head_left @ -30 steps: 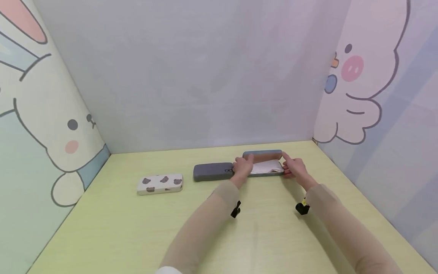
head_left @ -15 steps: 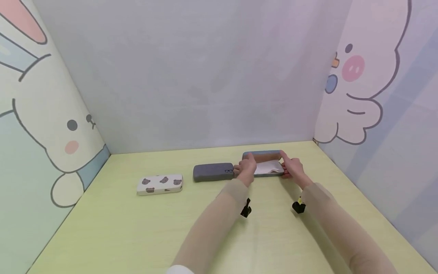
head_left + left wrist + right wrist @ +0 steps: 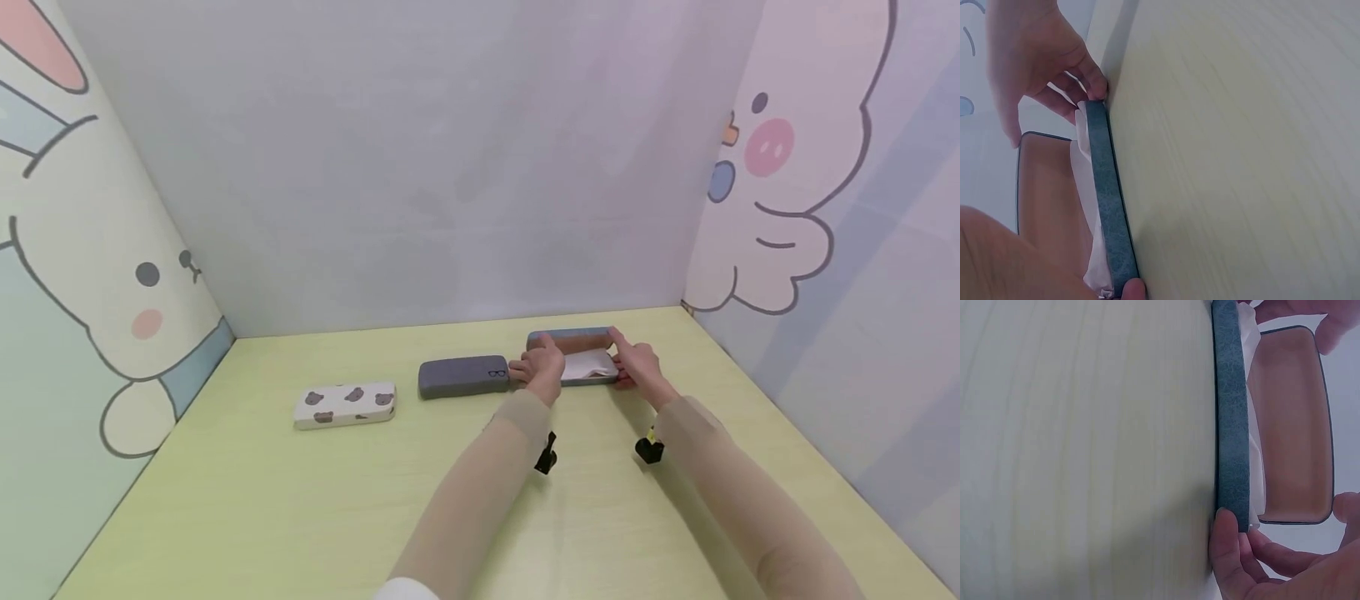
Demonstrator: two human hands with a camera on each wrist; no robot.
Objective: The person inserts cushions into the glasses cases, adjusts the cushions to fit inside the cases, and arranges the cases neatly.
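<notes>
A blue glasses case [image 3: 596, 332] lies opened toward the back right of the table, its lid raised and its brown lining showing. White cloth [image 3: 588, 364] rests in its base. At the left end, my left hand [image 3: 543, 367] holds the case, with the thumb up at the lid's edge and fingers low at the base. My right hand [image 3: 641, 368] grips the right end; in the right wrist view its thumb touches the lid's rim and its fingertips [image 3: 1226, 522] hold the base's corner. The left hand hides part of the case in the head view.
A grey glasses case [image 3: 461, 379] with a small spectacles mark lies just left of my left hand. Farther left is a white case with bear prints [image 3: 345, 406]. All stand on a pale yellow table [image 3: 300, 517], with a curtain-like wall [image 3: 450, 208] behind.
My left hand has shifted right, away from the grey case and farther over the blue case's left end. The right hand keeps its place at the right end. The lid stays raised.
</notes>
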